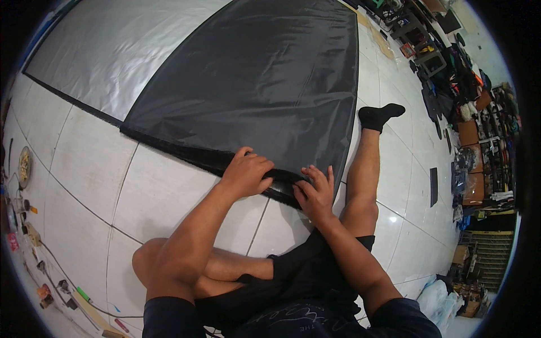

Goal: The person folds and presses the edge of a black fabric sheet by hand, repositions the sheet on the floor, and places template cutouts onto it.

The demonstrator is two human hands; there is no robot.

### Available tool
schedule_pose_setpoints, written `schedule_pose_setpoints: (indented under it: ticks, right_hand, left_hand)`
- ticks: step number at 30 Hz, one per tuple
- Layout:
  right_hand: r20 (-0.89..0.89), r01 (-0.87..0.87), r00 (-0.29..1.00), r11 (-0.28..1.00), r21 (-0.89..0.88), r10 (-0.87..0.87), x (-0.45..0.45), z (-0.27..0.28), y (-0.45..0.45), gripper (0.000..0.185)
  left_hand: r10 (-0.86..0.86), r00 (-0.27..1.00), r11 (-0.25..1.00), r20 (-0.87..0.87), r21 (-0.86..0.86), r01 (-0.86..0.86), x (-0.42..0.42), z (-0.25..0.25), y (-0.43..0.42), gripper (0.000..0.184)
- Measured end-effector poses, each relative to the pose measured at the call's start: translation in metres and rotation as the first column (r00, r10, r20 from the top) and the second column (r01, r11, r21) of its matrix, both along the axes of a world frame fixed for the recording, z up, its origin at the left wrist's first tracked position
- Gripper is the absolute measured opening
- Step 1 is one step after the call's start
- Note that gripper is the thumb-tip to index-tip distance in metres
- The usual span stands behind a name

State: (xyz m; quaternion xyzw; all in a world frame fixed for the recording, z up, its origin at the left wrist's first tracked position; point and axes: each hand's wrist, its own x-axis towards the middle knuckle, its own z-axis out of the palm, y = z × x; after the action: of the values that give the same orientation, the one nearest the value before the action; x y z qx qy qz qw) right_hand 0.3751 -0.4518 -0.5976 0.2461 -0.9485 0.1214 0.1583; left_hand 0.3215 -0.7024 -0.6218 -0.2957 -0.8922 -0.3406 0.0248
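Observation:
A large dark grey sheet (253, 79) with a black fuzzy border (169, 149) lies on the white tiled floor. My left hand (246, 173) is closed on the border along the sheet's near edge. To its right, near the corner, my right hand (316, 194) grips the same edge between thumb and fingers. Between the two hands the border is lifted and folded a little, and a shiny strip of the underside shows. The fingertips of both hands are partly hidden by the material.
A silver sheet (112, 50) extends at the upper left. My outstretched leg (363, 169) lies right of the sheet. Tools and cables, with a green marker (83, 293), are at the lower left. Shelves (496, 146) and boxes line the right side; a dark strip (433, 187) lies on the floor.

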Motion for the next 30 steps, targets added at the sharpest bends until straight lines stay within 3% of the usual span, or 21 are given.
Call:
schedule_pose_setpoints:
  ticks: [5, 11, 13, 17, 20, 30]
  right_hand:
    - [-0.007, 0.020, 1.000, 1.000, -0.012, -0.020, -0.003, -0.003, -0.002, 0.021]
    - [0.029, -0.079, 0.997, 0.993, 0.092, 0.077, 0.012, -0.010, 0.002, 0.025]
    - [0.165, -0.097, 0.983, 0.990, 0.104, 0.079, 0.018, -0.001, -0.007, 0.021]
    - [0.214, -0.072, 0.975, 0.995, 0.064, 0.056, 0.021, 0.000, -0.014, 0.015]
    - [0.191, -0.061, 0.981, 0.988, 0.139, 0.034, 0.021, -0.007, -0.008, 0.011]
    - [0.219, 0.014, 0.976, 1.000, 0.001, -0.014, 0.011, 0.005, -0.004, 0.012]
  left_hand:
    - [-0.027, 1.000, 1.000, 0.016, 0.010, 0.026, -0.001, -0.003, 0.000, 0.020]
    - [0.029, 1.000, 1.000, -0.002, -0.005, -0.029, 0.000, -0.009, 0.005, 0.020]
    - [0.043, 0.999, 0.999, 0.001, -0.003, -0.043, 0.000, -0.008, 0.005, 0.019]
    - [0.062, 0.998, 0.998, -0.022, 0.019, -0.061, 0.001, -0.012, 0.005, 0.017]
    - [0.056, 0.998, 0.998, -0.029, 0.021, -0.055, 0.001, -0.012, 0.006, 0.017]
    - [0.045, 0.999, 0.999, -0.020, 0.013, -0.045, 0.000, -0.012, 0.005, 0.020]
